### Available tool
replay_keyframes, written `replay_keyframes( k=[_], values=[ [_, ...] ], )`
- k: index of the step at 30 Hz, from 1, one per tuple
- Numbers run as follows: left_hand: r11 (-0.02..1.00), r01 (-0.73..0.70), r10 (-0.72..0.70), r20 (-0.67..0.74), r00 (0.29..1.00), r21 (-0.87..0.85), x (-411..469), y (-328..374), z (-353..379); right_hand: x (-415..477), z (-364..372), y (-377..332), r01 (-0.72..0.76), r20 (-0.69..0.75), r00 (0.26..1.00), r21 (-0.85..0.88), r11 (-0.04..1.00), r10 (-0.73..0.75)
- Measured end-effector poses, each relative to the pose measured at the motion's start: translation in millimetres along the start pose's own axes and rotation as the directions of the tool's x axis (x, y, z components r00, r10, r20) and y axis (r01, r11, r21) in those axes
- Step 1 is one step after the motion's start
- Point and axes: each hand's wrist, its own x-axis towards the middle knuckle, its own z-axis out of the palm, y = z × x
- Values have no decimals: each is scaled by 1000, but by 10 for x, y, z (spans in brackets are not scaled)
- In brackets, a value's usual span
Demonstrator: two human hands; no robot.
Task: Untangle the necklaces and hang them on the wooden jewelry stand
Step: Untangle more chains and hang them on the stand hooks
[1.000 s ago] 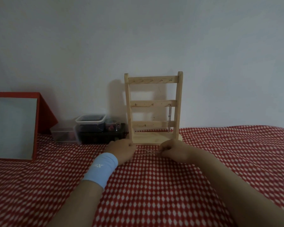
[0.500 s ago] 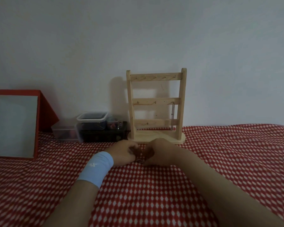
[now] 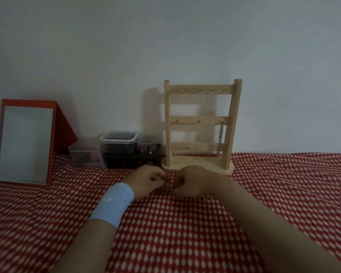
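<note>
**Untangling in hand, one chain on the stand**

- The tangled necklace (image 3: 166, 190) is low on the cloth, between the two hands, dead centre of view. Only a short bit of it shows under the knuckles. A small loop of chain (image 3: 208, 199) pokes out at 5 o'clock from the right hand, by the wrist. Can't tell if it's the same necklace or a second one.
- Left hand (image 3: 146, 183): fingers curled in, tips pinching at the tangle.
- Right hand (image 3: 194, 184): fingers curled the same way, facing the left hand and nearly touching it. The exact pinch points are hidden behind the knuckles.
- The wooden jewelry stand (image 3: 200, 123) is at 12 o'clock from the hands, with its base just beyond them. The hung chain (image 3: 220, 141) drops from the right end of the middle bar. The other pegs look free.
- My read is that this is the knot-loosening step, so the task is part done.
- To do it well:
  - Keep the knot slack and tease loops apart with the fingertips. Don't pull the ends, since tension locks a fine chain.
  - Feed the clasp end back through.
  - Lift only once it runs as a single free loop.
  - Hang it on a peg away from the chain already up, to avoid re-tangling.
- Around the work:
  - red checked cloth (image 3: 185, 239) underneath
  - blue wristband (image 3: 114, 203) on the left wrist
  - plastic containers (image 3: 117, 143) at 10 o'clock from the hands
  - red-framed panel (image 3: 26, 142) at 9 o'clock, against the wall
</note>
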Motion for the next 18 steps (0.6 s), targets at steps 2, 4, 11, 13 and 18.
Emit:
replay_keyframes(
  k=[2, 4, 11, 13, 18],
  values=[
    [997, -9, 8, -26, 1000, -71, 9, -50, -17, 46, 52, -70, 24, -12, 1000, 33, 999, -23],
    [996, -16, 12, -47, 999, -84, 9, -100, -39, 75, 34, -39, 42, -8, 999, 52, 998, -41],
    [963, -95, 39, -219, 975, -253, 67, -55, -41, 81, -208, 66, 69, -9, 998, 97, 993, -69],
    [922, -77, -29, -266, 964, -379, 86, -22, -48, 88, -252, 90, 75, 0, 997, 208, 975, -76],
    [796, -31, -123, -212, 970, -605, 62, -59, -117, 122, -200, 217, 46, 81, 987, 686, 726, -139]
  ],
)
